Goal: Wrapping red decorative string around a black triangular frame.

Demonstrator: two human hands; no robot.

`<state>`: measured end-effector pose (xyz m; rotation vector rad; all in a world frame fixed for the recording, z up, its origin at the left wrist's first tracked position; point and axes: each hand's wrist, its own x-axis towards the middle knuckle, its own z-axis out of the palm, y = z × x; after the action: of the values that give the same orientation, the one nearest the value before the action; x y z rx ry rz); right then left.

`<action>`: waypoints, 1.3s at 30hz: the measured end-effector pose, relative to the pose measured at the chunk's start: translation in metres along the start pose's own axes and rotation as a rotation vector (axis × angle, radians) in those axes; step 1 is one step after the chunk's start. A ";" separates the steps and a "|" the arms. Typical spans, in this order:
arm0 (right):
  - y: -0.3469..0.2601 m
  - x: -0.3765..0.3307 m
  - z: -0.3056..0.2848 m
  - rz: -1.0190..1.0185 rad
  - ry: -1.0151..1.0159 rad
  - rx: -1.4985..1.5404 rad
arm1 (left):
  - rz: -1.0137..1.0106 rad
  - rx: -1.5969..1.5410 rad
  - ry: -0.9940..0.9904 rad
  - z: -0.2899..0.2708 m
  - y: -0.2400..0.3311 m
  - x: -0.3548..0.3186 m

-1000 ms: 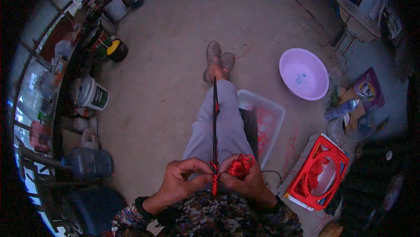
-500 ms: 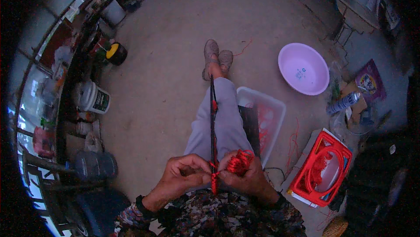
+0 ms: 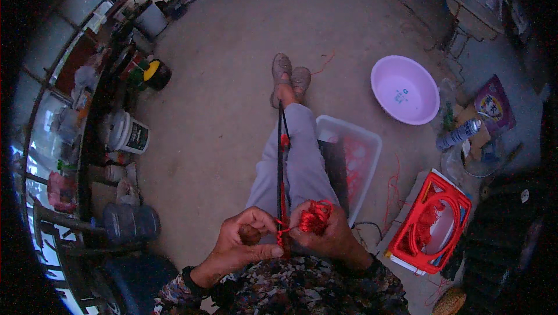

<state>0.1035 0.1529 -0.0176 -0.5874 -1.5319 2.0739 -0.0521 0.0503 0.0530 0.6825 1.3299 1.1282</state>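
Your R hand [image 3: 328,238] fingers grip red cord bundle [image 3: 315,218]; L hand [image 3: 243,240] at black cord's [image 3: 280,169] 6 o'clock end, can't tell grip. Prob wrapping; nxt needs red strand [image 3: 286,230] taut.

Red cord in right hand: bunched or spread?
Mostly bunched: the red cord forms a compact wad in the right hand; a strand reaches toward the black cord.

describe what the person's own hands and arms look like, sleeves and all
The left hand and right hand are bare, without gloves. The left sleeve and right sleeve are long, with a mottled pattern of dark, pale and reddish patches, ending in dark, plain-looking cuffs. Finer detail is too dim.
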 end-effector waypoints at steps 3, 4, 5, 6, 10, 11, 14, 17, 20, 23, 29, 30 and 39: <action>0.000 0.000 0.002 0.014 0.071 0.020 | 0.006 -0.017 0.010 0.001 0.002 -0.001; -0.005 0.002 0.004 0.023 0.105 0.060 | 0.007 -0.028 0.014 0.001 0.001 -0.001; -0.010 0.003 0.005 0.033 0.137 0.101 | 0.008 -0.040 0.020 0.001 0.000 -0.002; -0.014 0.004 0.004 0.056 0.150 0.107 | 0.013 -0.044 0.024 0.000 -0.002 -0.004; -0.009 0.000 -0.007 0.036 0.112 0.072 | 0.020 -0.075 0.014 -0.001 -0.004 -0.006; -0.005 -0.001 -0.009 0.004 0.081 0.050 | 0.018 -0.086 0.005 -0.001 -0.003 -0.006; -0.013 0.000 -0.006 0.063 -0.038 0.154 | 0.020 -0.070 0.001 -0.001 -0.002 -0.006; -0.020 -0.004 0.007 0.147 -0.079 0.138 | -0.009 -0.070 -0.001 -0.001 -0.002 -0.006; -0.012 0.001 0.005 0.154 -0.120 0.019 | -0.022 -0.087 -0.001 -0.002 -0.001 -0.007; -0.014 0.002 0.008 0.201 -0.017 0.123 | 0.010 -0.124 -0.004 -0.004 -0.006 -0.007; -0.007 0.014 -0.002 -0.073 0.049 -0.368 | 0.042 -0.129 0.000 -0.006 -0.011 -0.008; -0.004 0.015 -0.004 -0.074 0.108 -0.335 | 0.036 -0.130 0.004 -0.006 -0.011 -0.009; -0.006 0.021 -0.010 -0.024 0.153 -0.209 | -0.038 -0.056 0.073 -0.012 -0.006 -0.008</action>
<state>0.0938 0.1745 -0.0156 -0.7810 -1.6667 1.8181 -0.0612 0.0380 0.0485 0.5782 1.3625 1.1647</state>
